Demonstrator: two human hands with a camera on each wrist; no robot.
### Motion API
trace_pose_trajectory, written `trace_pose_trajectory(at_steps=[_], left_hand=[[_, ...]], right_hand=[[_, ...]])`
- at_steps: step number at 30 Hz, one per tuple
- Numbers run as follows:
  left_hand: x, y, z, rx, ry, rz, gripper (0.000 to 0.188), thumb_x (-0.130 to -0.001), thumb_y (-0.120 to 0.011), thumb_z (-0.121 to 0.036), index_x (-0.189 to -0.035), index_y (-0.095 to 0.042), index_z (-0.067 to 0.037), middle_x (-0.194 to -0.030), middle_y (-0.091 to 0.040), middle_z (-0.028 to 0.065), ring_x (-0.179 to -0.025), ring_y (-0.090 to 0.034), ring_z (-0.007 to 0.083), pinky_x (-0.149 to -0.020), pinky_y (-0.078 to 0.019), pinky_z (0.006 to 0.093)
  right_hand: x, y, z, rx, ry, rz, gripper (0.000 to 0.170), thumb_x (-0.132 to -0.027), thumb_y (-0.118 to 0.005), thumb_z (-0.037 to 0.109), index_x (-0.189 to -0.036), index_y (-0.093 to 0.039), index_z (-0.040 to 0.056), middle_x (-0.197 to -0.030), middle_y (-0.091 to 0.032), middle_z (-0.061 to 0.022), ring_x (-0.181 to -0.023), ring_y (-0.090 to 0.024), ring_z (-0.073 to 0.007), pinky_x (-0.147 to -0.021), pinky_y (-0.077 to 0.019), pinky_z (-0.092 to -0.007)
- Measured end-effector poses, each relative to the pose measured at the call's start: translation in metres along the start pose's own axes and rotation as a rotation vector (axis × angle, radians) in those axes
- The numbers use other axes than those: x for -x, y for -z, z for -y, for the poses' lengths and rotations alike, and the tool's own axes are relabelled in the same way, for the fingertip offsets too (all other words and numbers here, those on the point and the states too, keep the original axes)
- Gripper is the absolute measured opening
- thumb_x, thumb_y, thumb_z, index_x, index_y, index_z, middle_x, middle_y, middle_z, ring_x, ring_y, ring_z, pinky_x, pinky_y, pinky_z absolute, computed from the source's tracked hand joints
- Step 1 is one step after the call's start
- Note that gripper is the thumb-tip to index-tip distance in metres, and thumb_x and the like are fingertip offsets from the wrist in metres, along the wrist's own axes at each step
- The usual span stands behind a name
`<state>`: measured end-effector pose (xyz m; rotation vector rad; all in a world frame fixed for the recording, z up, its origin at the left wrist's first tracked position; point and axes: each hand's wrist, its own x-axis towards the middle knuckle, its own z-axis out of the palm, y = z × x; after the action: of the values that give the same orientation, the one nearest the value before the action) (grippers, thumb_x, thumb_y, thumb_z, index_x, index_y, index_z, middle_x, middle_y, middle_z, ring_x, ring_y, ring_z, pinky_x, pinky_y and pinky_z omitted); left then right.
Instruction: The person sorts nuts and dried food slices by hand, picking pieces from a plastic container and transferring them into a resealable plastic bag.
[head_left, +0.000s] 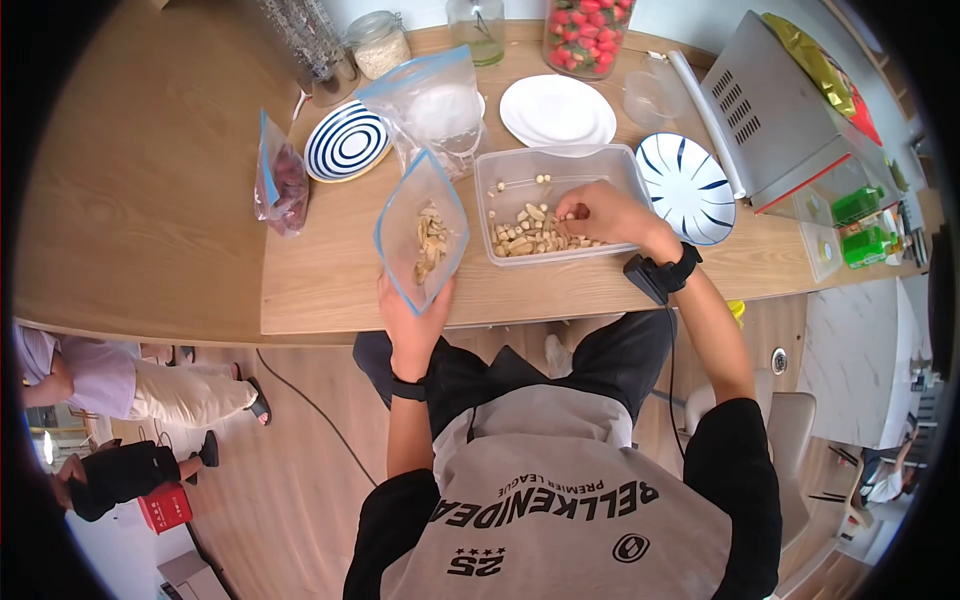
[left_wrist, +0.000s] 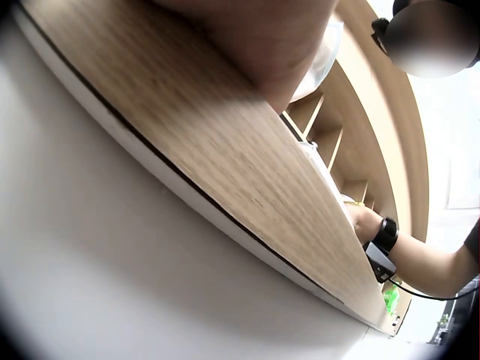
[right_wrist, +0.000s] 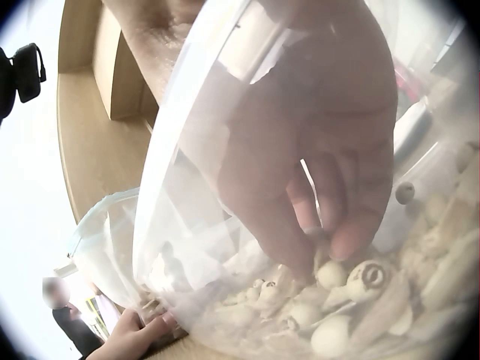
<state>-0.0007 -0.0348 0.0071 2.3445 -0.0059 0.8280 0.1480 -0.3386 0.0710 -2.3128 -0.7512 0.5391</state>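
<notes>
your wooden table (head_left: 330, 285) runs under everything. on it, right of centre, stands one clear container (head_left: 600, 168); your right hand covers part of it. you have three zip bags in sight: the held bag (head_left: 402, 235), open-mouthed, just left of the container; a clear bag (head_left: 415, 85) behind it; and a dark-red-filled bag (head_left: 270, 155) at far left. at least three plates show: a ringed plate (head_left: 348, 142), a white plate (head_left: 558, 108) and a striped plate (head_left: 686, 185). your left hand (head_left: 415, 312) grasps the held bag low down, some fingers hidden behind it. your right hand (head_left: 608, 213) reaches in, fingers bent, tips touching pale pieces (head_left: 515, 240) too heaped to count; you can't tell whether one is pinched.
</notes>
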Motion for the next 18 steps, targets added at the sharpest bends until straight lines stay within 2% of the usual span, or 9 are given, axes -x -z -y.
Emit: trace_pose_trajectory(at_steps=[2, 3, 5, 9, 11, 12, 14, 18], left_hand=[[-0.001, 0.0, -0.002, 0.0, -0.002, 0.003, 0.052, -0.078, -0.084, -0.015, -0.125, -0.066, -0.001, -0.119, -0.069, 0.0209, -0.111, -0.065, 0.044, -0.097, -0.0509, 0.0503], [-0.001, 0.0, -0.002, -0.002, -0.001, 0.007, 0.053, -0.078, -0.084, -0.015, -0.126, -0.066, -0.001, -0.12, -0.069, 0.0211, -0.112, -0.064, 0.044, -0.098, -0.0508, 0.0505], [0.0, 0.0, -0.002, -0.004, -0.007, -0.005, 0.053, -0.078, -0.084, -0.015, -0.126, -0.065, -0.001, -0.121, -0.069, 0.0211, -0.112, -0.064, 0.0441, -0.098, -0.0507, 0.0506], [0.002, -0.001, 0.0, -0.012, 0.006, -0.005, 0.054, -0.079, -0.083, -0.015, -0.127, -0.065, -0.001, -0.121, -0.069, 0.0212, -0.113, -0.064, 0.0443, -0.098, -0.0504, 0.0507], [0.002, -0.001, 0.0, -0.018, 0.001, -0.001, 0.054, -0.079, -0.083, -0.015, -0.127, -0.065, -0.001, -0.121, -0.069, 0.0213, -0.112, -0.064, 0.0443, -0.098, -0.0504, 0.0507], [0.001, -0.001, 0.001, -0.025, -0.007, 0.003, 0.055, -0.079, -0.083, -0.015, -0.128, -0.064, -0.001, -0.121, -0.069, 0.0213, -0.112, -0.064, 0.0444, -0.098, -0.0504, 0.0508], [0.002, -0.001, 0.002, -0.042, -0.012, 0.007, 0.055, -0.079, -0.083, -0.016, -0.128, -0.064, -0.001, -0.12, -0.069, 0.0212, -0.111, -0.064, 0.0443, -0.097, -0.0505, 0.0507], [0.003, -0.003, 0.004, -0.066, -0.025, 0.0, 0.056, -0.078, -0.083, -0.016, -0.129, -0.064, -0.002, -0.12, -0.07, 0.021, -0.109, -0.065, 0.0442, -0.096, -0.0508, 0.0505]], right_hand=[[-0.002, -0.002, -0.008, -0.036, 0.08, -0.066, 0.021, -0.089, -0.077, 0.016, -0.101, -0.075, -0.0006, -0.083, -0.075, -0.0152, -0.075, -0.071, -0.024, -0.071, -0.0547, -0.0356], [-0.001, -0.001, -0.006, -0.034, 0.079, -0.066, 0.021, -0.089, -0.077, 0.016, -0.101, -0.075, -0.0006, -0.083, -0.075, -0.0152, -0.075, -0.071, -0.024, -0.071, -0.0547, -0.0356], [0.003, -0.002, -0.001, -0.022, 0.063, -0.191, 0.019, -0.091, -0.075, 0.015, -0.102, -0.075, -0.0009, -0.083, -0.075, -0.0152, -0.073, -0.071, -0.0248, -0.069, -0.0541, -0.036], [0.011, 0.002, 0.008, -0.012, 0.04, -0.231, 0.019, -0.093, -0.073, 0.014, -0.103, -0.074, -0.0015, -0.082, -0.074, -0.0169, -0.073, -0.071, -0.027, -0.069, -0.0538, -0.0373], [0.016, 0.003, 0.011, 0.045, 0.041, -0.284, 0.017, -0.097, -0.069, 0.011, -0.105, -0.072, -0.0031, -0.077, -0.071, -0.0136, -0.068, -0.066, -0.0189, -0.067, -0.0534, -0.0322], [0.019, 0.003, 0.014, 0.045, 0.041, -0.282, 0.017, -0.097, -0.069, 0.011, -0.105, -0.072, -0.0031, -0.077, -0.071, -0.0136, -0.068, -0.066, -0.0189, -0.067, -0.0534, -0.0322], [0.025, 0.003, 0.02, 0.087, 0.033, -0.366, 0.018, -0.094, -0.07, 0.01, -0.105, -0.073, -0.0041, -0.086, -0.073, -0.0217, -0.072, -0.071, -0.0322, -0.067, -0.0538, -0.0407], [0.029, -0.002, 0.017, 0.029, 0.048, -0.445, 0.02, -0.094, -0.069, 0.008, -0.109, -0.073, -0.004, -0.09, -0.075, -0.0222, -0.073, -0.072, -0.0331, -0.069, -0.0558, -0.0405]])
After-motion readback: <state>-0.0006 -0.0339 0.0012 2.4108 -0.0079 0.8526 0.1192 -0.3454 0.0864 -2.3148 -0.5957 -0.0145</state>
